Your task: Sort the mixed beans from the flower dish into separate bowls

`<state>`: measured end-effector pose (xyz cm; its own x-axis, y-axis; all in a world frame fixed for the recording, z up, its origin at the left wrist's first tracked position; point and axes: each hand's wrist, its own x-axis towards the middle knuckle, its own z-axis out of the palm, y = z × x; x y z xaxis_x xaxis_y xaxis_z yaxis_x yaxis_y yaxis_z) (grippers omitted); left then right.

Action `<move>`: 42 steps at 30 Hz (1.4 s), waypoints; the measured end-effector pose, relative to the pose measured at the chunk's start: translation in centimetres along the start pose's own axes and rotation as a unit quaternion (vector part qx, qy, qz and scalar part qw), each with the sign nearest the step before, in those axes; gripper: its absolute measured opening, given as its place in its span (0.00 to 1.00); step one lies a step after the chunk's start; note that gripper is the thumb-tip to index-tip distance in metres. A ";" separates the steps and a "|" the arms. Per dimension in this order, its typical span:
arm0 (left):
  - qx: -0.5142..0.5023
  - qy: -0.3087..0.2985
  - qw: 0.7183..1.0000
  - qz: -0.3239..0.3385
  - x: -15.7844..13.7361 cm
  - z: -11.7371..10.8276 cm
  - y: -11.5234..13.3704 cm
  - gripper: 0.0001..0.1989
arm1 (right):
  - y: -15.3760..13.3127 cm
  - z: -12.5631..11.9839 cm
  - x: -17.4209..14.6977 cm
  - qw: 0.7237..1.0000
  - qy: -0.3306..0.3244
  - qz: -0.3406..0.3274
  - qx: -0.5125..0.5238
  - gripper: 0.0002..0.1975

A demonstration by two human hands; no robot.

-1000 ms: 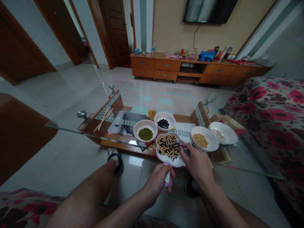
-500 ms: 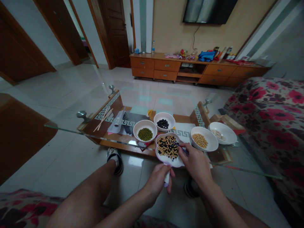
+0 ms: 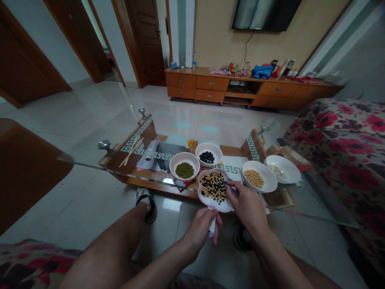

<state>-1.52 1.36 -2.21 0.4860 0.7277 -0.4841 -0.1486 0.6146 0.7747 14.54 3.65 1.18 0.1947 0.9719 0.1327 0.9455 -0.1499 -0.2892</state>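
Observation:
My left hand (image 3: 202,227) is closed round the handle of a white, lilac-edged dish (image 3: 221,206) with a scalloped rim. Mixed tan and black beans (image 3: 213,187) lie in the dish, mostly toward its far side. My right hand (image 3: 247,200) pinches slim dark tweezers (image 3: 231,187), whose tips reach down among these beans. Just beyond the dish are a white bowl of green beans (image 3: 184,171) and another of black beans (image 3: 207,157). To the right stands a bowl of tan beans (image 3: 254,178), beside a bowl with a few pale pieces (image 3: 277,171) that I cannot make out.
The bowls stand on a glass-topped table (image 3: 99,165), whose near edge runs under the dish. Wooden chopsticks (image 3: 131,151) and a clear rolled sheet (image 3: 149,154) show at the left. A floral-covered sofa (image 3: 345,132) is on the right; a wooden cabinet (image 3: 210,83) lines the far wall.

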 end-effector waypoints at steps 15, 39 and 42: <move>0.008 -0.004 1.000 0.002 0.0 0.0 0.1 0.17 | 0.0 0.0 -0.2 1.000 0.012 -0.008 0.013 0.14; 0.023 -0.003 1.000 0.003 -0.1 0.0 0.3 0.18 | 2.4 -2.7 -0.2 0.990 0.132 0.051 0.025 0.16; 0.017 -0.003 1.000 0.004 -0.1 0.1 0.2 0.18 | 1.9 -1.9 -0.4 0.994 0.077 -0.019 0.073 0.15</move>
<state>-1.57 1.37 -1.96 0.4901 0.7304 -0.4757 -0.1237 0.5985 0.7915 16.71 2.59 2.41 0.2075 0.9351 0.2875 0.9075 -0.0742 -0.4136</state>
